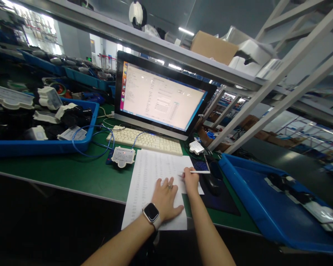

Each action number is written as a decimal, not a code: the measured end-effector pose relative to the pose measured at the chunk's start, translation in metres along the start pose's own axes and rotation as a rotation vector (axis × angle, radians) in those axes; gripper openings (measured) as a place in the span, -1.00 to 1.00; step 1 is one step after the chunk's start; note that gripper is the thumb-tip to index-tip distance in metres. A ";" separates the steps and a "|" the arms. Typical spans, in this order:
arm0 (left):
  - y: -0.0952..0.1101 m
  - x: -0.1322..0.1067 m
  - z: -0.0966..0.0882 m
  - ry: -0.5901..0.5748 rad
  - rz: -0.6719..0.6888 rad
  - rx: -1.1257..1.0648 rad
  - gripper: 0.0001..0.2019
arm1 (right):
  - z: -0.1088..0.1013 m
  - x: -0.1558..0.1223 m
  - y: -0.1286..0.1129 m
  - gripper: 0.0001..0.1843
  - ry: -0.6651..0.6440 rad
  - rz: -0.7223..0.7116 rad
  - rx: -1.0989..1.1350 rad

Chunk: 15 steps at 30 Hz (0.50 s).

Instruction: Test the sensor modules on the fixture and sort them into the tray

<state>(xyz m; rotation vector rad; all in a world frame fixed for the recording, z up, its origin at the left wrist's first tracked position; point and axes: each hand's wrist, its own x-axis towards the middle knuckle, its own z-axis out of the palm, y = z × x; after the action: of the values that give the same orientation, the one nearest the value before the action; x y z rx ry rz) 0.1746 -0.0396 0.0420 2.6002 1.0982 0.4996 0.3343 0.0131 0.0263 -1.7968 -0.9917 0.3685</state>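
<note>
My left hand lies flat and open on a printed paper sheet, fingers spread, with a ring on one finger and a white watch on the wrist. My right hand is closed round a white pen, its tip resting on the sheet near the right edge. The sheet lies on the green bench in front of a white keyboard and a lit monitor.
A small white device with a blue cable sits left of the sheet. A black mouse rests on a dark mat to the right. Blue trays with black and white parts stand left, and another blue tray right. A shelf runs overhead.
</note>
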 end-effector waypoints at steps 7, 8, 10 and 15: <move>-0.024 -0.011 -0.015 0.096 0.109 -0.015 -0.47 | -0.035 0.017 -0.001 -0.71 -0.126 0.088 -0.118; -0.033 -0.015 -0.021 0.145 0.137 0.005 -0.50 | -0.044 0.016 0.000 -0.72 -0.114 0.078 -0.145; -0.056 -0.024 -0.036 0.259 0.151 0.070 -0.57 | -0.060 0.007 0.005 -0.73 -0.072 0.056 -0.190; -0.118 -0.044 -0.076 0.455 -0.060 0.296 -0.49 | -0.082 -0.036 0.017 -0.66 0.027 -0.007 -0.256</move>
<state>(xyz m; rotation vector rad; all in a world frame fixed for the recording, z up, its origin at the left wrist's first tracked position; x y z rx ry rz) 0.0400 0.0168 0.0569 2.7654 1.4838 1.0221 0.3725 -0.0684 0.0408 -2.0214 -1.0637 0.2190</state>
